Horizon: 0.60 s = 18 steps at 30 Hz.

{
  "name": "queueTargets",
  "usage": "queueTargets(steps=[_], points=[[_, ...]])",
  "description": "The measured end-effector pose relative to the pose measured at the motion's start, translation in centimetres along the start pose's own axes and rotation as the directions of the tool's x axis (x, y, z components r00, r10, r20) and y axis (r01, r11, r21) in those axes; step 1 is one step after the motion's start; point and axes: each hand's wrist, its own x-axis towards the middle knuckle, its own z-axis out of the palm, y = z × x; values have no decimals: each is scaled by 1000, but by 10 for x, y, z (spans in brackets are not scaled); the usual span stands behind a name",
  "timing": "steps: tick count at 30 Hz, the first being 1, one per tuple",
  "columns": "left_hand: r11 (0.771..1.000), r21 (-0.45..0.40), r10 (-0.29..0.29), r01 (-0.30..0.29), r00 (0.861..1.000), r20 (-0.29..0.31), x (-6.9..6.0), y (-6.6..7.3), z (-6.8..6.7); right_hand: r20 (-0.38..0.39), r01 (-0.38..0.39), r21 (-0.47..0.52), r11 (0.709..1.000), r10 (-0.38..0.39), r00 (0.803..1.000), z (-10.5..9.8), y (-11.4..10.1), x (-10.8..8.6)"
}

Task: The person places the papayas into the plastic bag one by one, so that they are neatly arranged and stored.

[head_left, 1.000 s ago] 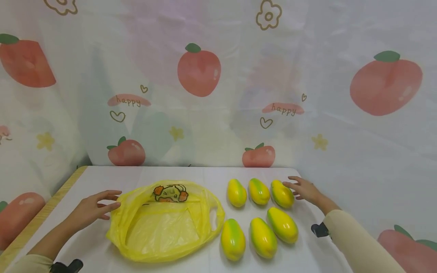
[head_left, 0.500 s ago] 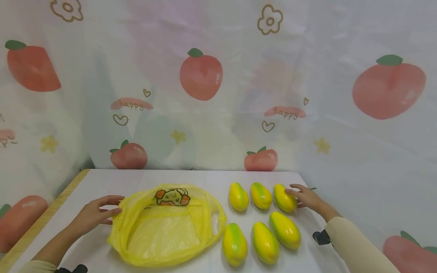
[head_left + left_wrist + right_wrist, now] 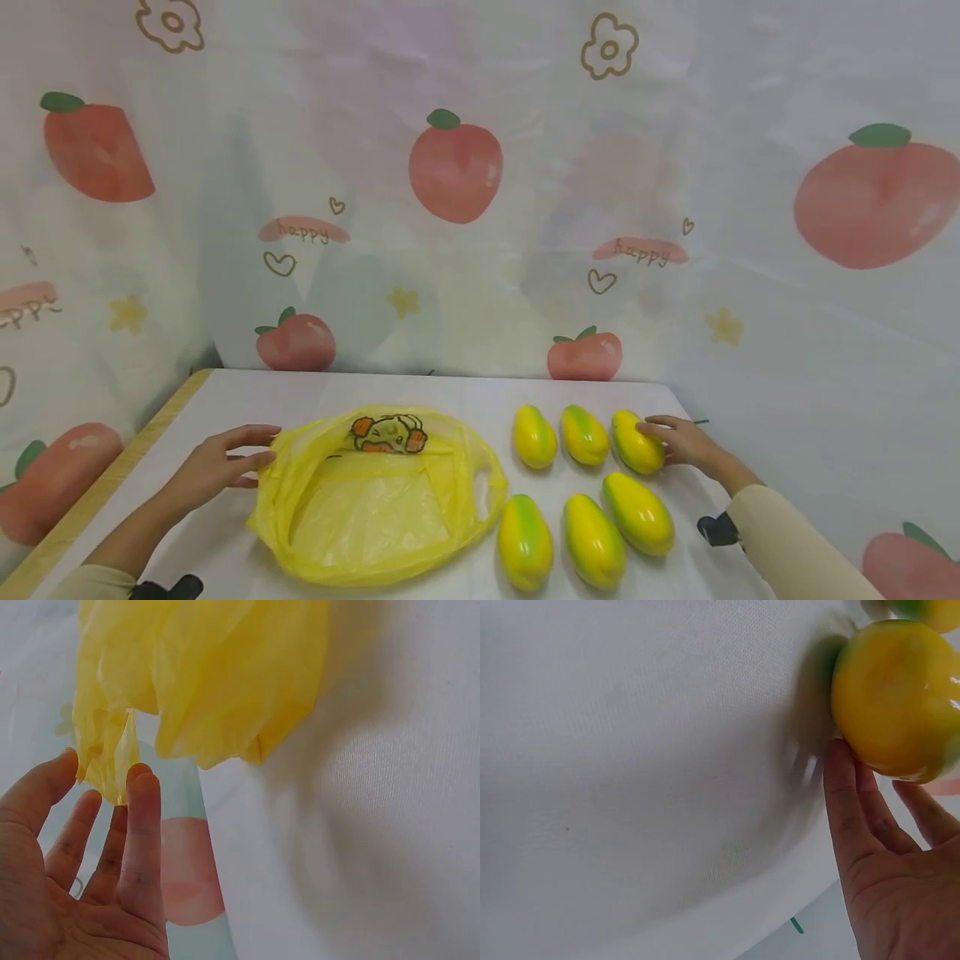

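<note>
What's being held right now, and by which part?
No firm hold can be told: the right hand touches the right side of the back row's rightmost fruit; the left hand is at the left edge of the yellow bag.

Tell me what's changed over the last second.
The right hand has come down to the back right yellow-green fruit, fingers against it; nothing is lifted. Left hand stays at the left edge of the yellow bag. Bag and other fruits haven't moved.

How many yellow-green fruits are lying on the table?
6, all right of the yellow bag: back-left fruit, back-middle fruit, back-right fruit, front-left fruit, front-middle fruit, front-right fruit.
</note>
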Motion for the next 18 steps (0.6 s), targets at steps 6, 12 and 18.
queueTargets(steps=[6, 12, 18], points=[[996, -82, -46, 47, 999, 12, 1, -4, 4, 71, -10, 47, 999, 7, 997, 0, 4, -1], [988, -126, -88, 88, 996, 3, 1, -4, 5, 111, -39, 90, 995, 29, 993, -1, 7, 0], [982, -161, -96, 95, 995, 1, 0, -2, 4, 133, -25, 98, 995, 11, 991, -3, 4, 0]])
